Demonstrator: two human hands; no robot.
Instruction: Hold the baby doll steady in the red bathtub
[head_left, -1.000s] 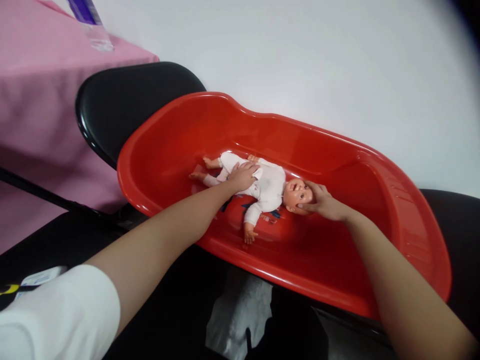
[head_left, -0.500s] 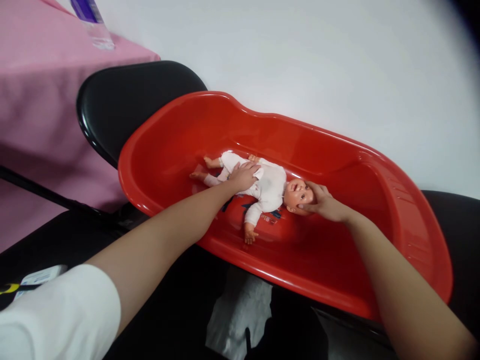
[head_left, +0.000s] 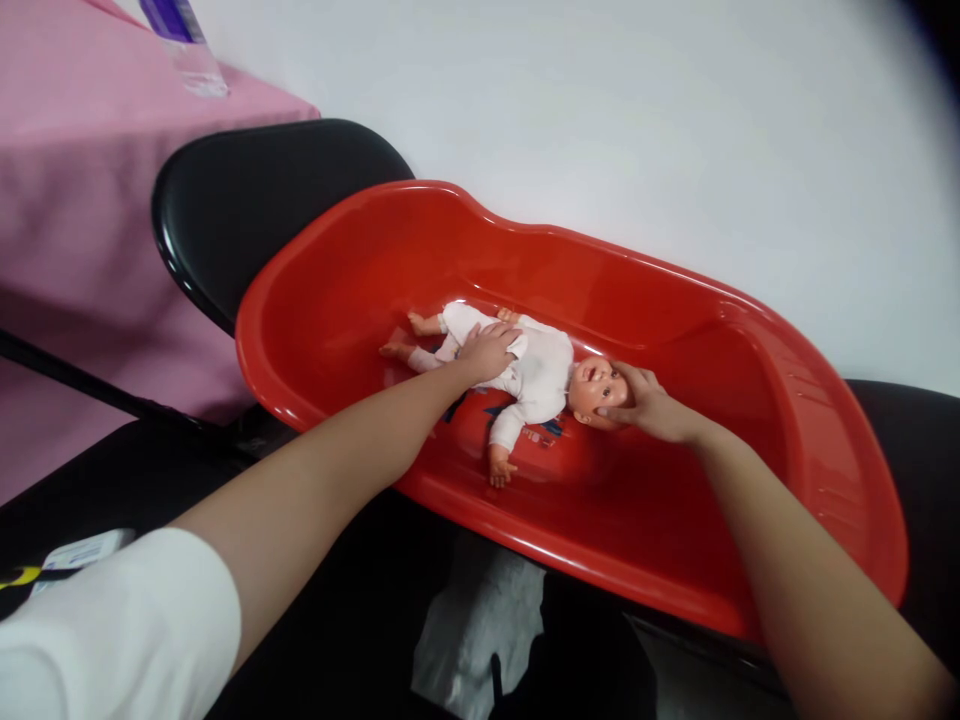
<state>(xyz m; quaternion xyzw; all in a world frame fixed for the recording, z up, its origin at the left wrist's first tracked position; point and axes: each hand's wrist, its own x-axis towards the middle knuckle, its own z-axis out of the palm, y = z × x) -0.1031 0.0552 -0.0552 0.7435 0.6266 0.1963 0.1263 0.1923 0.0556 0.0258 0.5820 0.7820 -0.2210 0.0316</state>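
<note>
A baby doll (head_left: 546, 372) in white clothes lies on its back on the bottom of a red baby bathtub (head_left: 675, 285). Its head points right and its bare feet point left. My left hand (head_left: 491, 352) lies over the doll's waist, with its fingers curled on the white clothing; the fingertips are partly hidden. Around the top of the doll's head my right hand (head_left: 651, 405) is cupped, thumb on the near side and fingers on the far side. One doll arm stretches toward me on the tub floor, over a printed picture.
Black chairs (head_left: 270, 190) stand under and behind the tub. At the left is a table with a pink cloth (head_left: 90, 190), bearing a clear bottle with a purple label (head_left: 180, 40). A white wall (head_left: 637, 120) rises behind. A white-and-yellow item (head_left: 75, 555) lies at lower left.
</note>
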